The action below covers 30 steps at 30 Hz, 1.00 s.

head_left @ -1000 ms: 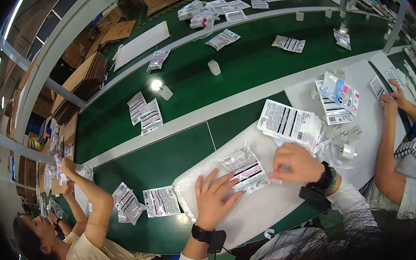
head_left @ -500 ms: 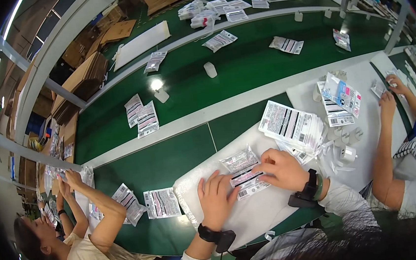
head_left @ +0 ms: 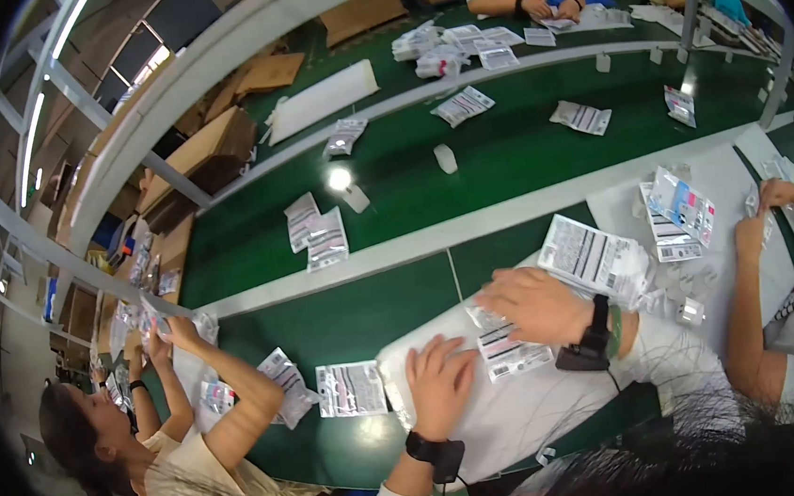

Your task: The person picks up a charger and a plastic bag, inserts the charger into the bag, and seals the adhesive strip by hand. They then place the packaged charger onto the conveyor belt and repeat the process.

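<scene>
From where I stand, the printed packet (head_left: 517,356) runs lengthwise away from the person, its far half beneath the right hand (head_left: 539,309), the nearer one; that palm faces down, fingers loosely extended, grip impossible to tell. The left hand (head_left: 440,386), open and apparently empty, sits just left of it.

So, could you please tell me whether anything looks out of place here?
Perhaps the two small white pieces on the far green surface: they lie loose, while printed packets lie around them.
</scene>
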Tool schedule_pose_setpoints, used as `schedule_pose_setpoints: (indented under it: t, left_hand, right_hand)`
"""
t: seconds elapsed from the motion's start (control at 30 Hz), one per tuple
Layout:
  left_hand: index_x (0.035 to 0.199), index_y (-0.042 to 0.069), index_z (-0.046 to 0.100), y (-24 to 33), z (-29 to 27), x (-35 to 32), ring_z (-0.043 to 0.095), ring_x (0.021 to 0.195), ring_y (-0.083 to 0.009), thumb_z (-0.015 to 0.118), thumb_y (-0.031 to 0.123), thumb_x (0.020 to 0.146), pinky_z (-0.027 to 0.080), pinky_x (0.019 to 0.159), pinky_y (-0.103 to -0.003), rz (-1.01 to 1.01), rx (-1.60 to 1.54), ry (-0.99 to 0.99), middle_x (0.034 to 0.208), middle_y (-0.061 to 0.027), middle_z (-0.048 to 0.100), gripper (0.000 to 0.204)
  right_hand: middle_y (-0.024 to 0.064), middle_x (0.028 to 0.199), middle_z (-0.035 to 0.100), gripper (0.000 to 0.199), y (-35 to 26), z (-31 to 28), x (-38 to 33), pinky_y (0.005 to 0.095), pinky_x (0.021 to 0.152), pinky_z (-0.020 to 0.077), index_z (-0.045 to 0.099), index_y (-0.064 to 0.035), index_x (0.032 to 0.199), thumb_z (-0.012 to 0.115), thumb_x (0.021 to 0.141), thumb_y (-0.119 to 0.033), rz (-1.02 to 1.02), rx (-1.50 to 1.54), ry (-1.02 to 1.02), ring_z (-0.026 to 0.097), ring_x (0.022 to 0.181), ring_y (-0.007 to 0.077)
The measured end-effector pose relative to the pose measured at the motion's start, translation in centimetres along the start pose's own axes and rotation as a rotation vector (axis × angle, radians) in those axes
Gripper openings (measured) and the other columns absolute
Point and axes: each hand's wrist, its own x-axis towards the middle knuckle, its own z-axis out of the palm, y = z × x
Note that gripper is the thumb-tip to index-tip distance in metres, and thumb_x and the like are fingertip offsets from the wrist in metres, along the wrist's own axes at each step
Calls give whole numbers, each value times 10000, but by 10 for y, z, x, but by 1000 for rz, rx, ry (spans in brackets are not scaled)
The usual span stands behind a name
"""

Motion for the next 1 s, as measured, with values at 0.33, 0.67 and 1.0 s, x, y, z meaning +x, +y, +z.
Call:
schedule_pose_setpoints:
  t: [0.33, 0.67, 1.0]
  left_hand:
    - [1126, 125, 700, -13, -5, 7, 583, 1179, -309, 728, 140, 829, 387, 1069, -466, -124, -379, 20, 1223, -70, 655, 298]
    - [1151, 159, 681, -9, -11, 9, 510, 1249, -301, 763, 192, 791, 332, 1102, -518, 9, -61, -85, 1239, -46, 587, 371]
    - [1132, 166, 690, -10, -5, 2, 517, 1246, -282, 752, 203, 813, 327, 1111, -501, 12, -68, -40, 1220, -40, 601, 327]
  right_hand:
    - [88, 1333, 586, 669, 89, -17, 138, 442, 959, 469, 543, -178, 1389, 776, 787, -354, 196, -402, 10, 597, 1172, 300]
    - [58, 1452, 543, 617, 103, -53, -75, 436, 988, 479, 552, -137, 1380, 734, 841, -374, 333, -246, -443, 556, 1258, 256]
    - [-58, 899, 726, 189, 69, -63, -74, 365, 855, 479, 748, -162, 868, 725, 822, -344, 183, -434, -129, 673, 974, 156]
